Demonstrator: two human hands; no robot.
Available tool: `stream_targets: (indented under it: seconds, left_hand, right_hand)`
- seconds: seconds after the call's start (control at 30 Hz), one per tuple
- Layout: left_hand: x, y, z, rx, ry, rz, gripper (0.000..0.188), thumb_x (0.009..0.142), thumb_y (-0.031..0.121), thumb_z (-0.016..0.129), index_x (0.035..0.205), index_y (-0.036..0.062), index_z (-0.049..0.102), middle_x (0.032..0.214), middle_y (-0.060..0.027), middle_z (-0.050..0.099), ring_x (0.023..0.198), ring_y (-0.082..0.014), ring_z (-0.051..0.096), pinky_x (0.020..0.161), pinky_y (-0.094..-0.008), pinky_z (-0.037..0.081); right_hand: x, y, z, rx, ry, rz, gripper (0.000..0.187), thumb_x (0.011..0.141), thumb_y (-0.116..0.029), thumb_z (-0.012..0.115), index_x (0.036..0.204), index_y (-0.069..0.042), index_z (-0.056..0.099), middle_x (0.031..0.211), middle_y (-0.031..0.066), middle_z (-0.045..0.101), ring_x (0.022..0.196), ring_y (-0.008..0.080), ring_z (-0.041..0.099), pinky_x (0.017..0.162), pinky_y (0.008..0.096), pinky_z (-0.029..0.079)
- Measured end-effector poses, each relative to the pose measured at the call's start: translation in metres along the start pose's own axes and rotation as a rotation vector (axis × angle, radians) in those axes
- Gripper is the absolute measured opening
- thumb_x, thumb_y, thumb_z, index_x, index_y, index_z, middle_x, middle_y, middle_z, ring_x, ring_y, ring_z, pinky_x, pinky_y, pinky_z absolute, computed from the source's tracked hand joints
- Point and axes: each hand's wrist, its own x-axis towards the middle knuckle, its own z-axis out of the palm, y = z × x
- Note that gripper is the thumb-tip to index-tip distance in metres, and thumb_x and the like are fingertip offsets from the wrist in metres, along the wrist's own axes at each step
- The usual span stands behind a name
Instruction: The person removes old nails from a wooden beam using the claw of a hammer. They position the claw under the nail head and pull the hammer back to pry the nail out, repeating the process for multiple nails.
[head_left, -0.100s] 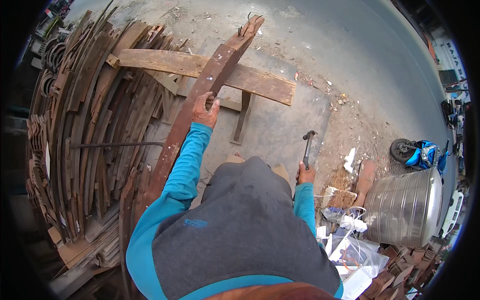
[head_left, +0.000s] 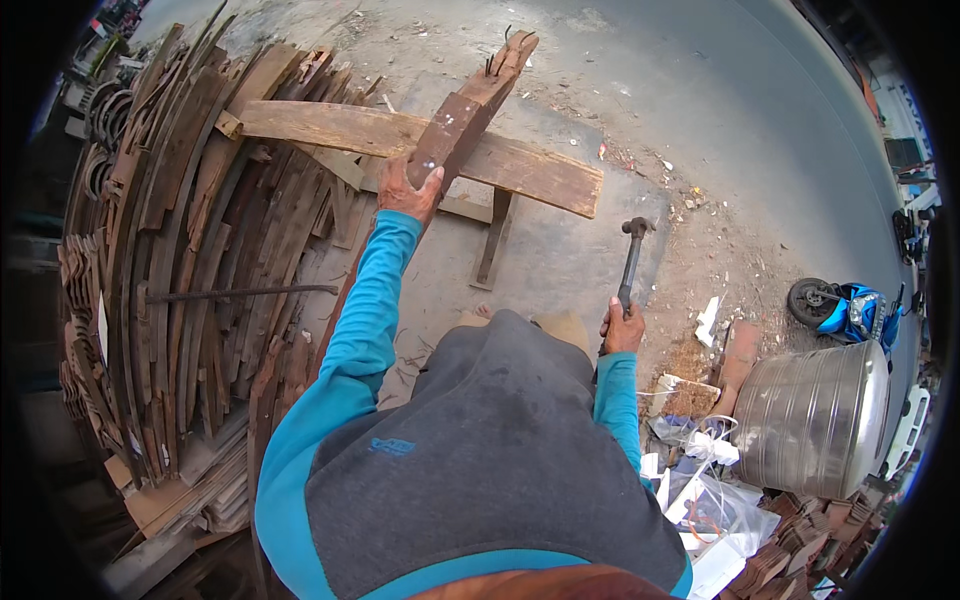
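Observation:
A long reddish-brown wooden beam [head_left: 447, 138] runs from my left side away to the far middle, lying across a weathered plank [head_left: 535, 176]. Bent nails [head_left: 490, 68] stick up near the beam's far end. My left hand [head_left: 408, 192] grips the beam just on the near side of the crossing, thumb on its right edge and fingers over its left. In my right hand [head_left: 622, 328] is a claw hammer [head_left: 631, 262], held by the handle with its head pointing away from me, apart from the beam and plank.
A large stack of old boards [head_left: 200, 230] fills the left, with a metal rod [head_left: 245, 293] across it. A wooden support leg [head_left: 492, 238] stands under the plank. To the right are a ribbed metal tank [head_left: 812, 415], plastic scraps [head_left: 735, 510], stacked tiles [head_left: 800, 545] and a blue motorbike [head_left: 850, 312].
My left hand has moved slightly farther along the beam and now wraps it more firmly. My right hand has carried the hammer a little forward and to the right.

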Motion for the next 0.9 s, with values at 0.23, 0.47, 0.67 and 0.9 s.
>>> stream_targets:
  seconds: [0.23, 0.47, 0.67, 0.9]
  left_hand:
    - [0.071, -0.020, 0.062, 0.319, -0.155, -0.206, 0.099, 0.074, 0.059, 0.083, 0.147, 0.0045, 0.044, 0.142, -0.0269, 0.050, 0.137, -0.0441, 0.043, 0.113, -0.0531, 0.038]
    - [0.054, -0.028, 0.088, 0.380, -0.177, -0.221, 0.095, 0.075, 0.049, 0.084, 0.150, 0.0083, 0.042, 0.141, -0.0199, 0.057, 0.128, -0.0367, 0.058, 0.107, -0.0455, 0.048]
    - [0.057, -0.020, 0.082, 0.406, -0.128, -0.184, 0.091, 0.074, 0.043, 0.086, 0.147, 0.0080, 0.046, 0.130, -0.0202, 0.062, 0.119, -0.0379, 0.063, 0.099, -0.0459, 0.052]
    - [0.061, -0.022, 0.083, 0.461, -0.177, -0.213, 0.090, 0.074, 0.044, 0.086, 0.146, 0.0094, 0.045, 0.123, -0.0199, 0.064, 0.112, -0.0392, 0.065, 0.094, -0.0483, 0.054]
  right_hand:
    - [0.082, -0.169, 0.071, -0.003, -0.275, -0.257, 0.024, 0.097, -0.023, 0.066, 0.099, -0.001, 0.058, 0.068, 0.0037, 0.057, 0.051, 0.0103, 0.052, 0.047, 0.0279, 0.044]
    - [0.144, -0.268, 0.128, 0.044, -0.488, -0.197, 0.031, 0.102, -0.033, 0.063, 0.100, -0.002, 0.057, 0.070, 0.0016, 0.054, 0.050, 0.0076, 0.049, 0.043, 0.0254, 0.040]
    - [0.206, -0.357, 0.160, 0.386, -0.505, -0.659, 0.028, 0.107, -0.032, 0.055, 0.101, -0.005, 0.051, 0.067, -0.0004, 0.048, 0.052, 0.0069, 0.046, 0.047, 0.0235, 0.040]
    - [0.297, -0.265, 0.208, -0.259, -0.818, -0.183, 0.042, 0.103, -0.046, 0.060, 0.098, -0.004, 0.056, 0.068, 0.0018, 0.052, 0.057, 0.0112, 0.051, 0.053, 0.0301, 0.044]
